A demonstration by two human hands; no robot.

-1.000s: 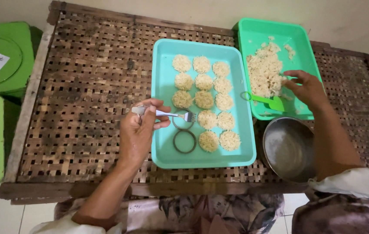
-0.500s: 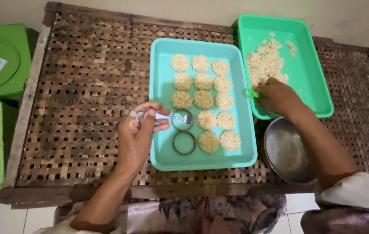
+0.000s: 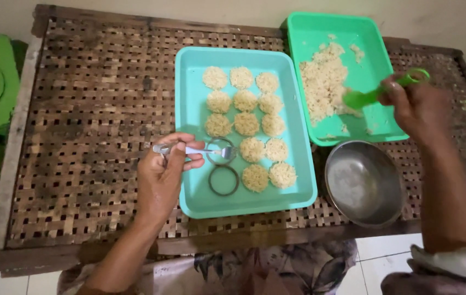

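A fork (image 3: 194, 149) was clamped in the left hand (image 3: 162, 177) over a ring mould (image 3: 221, 151); the right hand (image 3: 416, 106) gripped a green spoon (image 3: 375, 94), rice still to be scooped.

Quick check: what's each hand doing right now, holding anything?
Left hand: closed on a metal fork, its tines at a ring mould in the blue tray.
Right hand: closed on a green spoon over the green tray.

We get dim, warm indoor light, soft shadows under both hands. Right hand (image 3: 418, 106) slightly motion-blurred; dull glare on the bowl (image 3: 365, 183) below its fingers.
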